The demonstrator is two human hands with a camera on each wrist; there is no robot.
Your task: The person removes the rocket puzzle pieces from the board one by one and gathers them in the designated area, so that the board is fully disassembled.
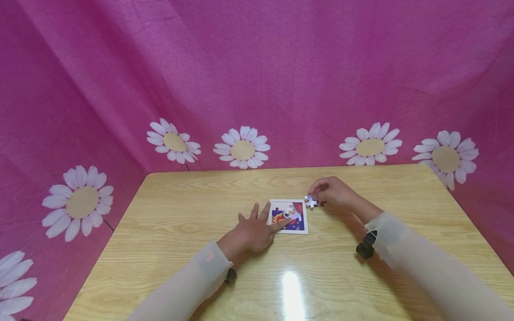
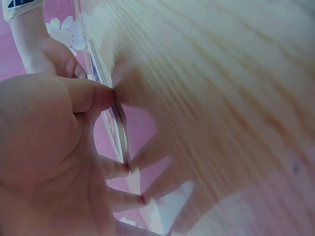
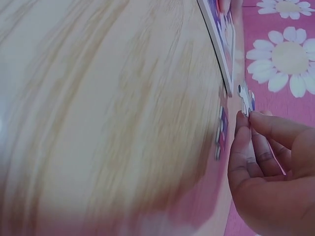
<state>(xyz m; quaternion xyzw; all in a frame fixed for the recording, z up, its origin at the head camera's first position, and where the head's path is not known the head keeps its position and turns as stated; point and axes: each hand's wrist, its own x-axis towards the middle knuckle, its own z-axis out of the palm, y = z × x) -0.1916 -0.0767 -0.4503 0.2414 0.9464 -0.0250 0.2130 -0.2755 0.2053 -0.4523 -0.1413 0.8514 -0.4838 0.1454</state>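
Observation:
A small jigsaw board [image 1: 306, 225] with a white frame and a colourful cartoon picture lies on the table. My left hand [image 1: 253, 232] rests beside it with fingers spread, the thumb reaching over the picture and another fingertip at the left edge of the frame. At the board's upper right corner, my right hand [image 1: 332, 191] pinches a puzzle piece [image 3: 245, 101] between thumb and fingers. Below that hand, another puzzle piece [image 3: 221, 132] lies on the table, partly covered in the head view. In the left wrist view, the left palm hides much of the board [image 2: 117, 132].
The wood-grain table [image 1: 180, 214] has a bright light reflection near its front. Behind and to the left hangs a pink cloth [image 1: 257, 80] with large white daisies. Dark devices [image 1: 365, 246] are strapped at both wrists.

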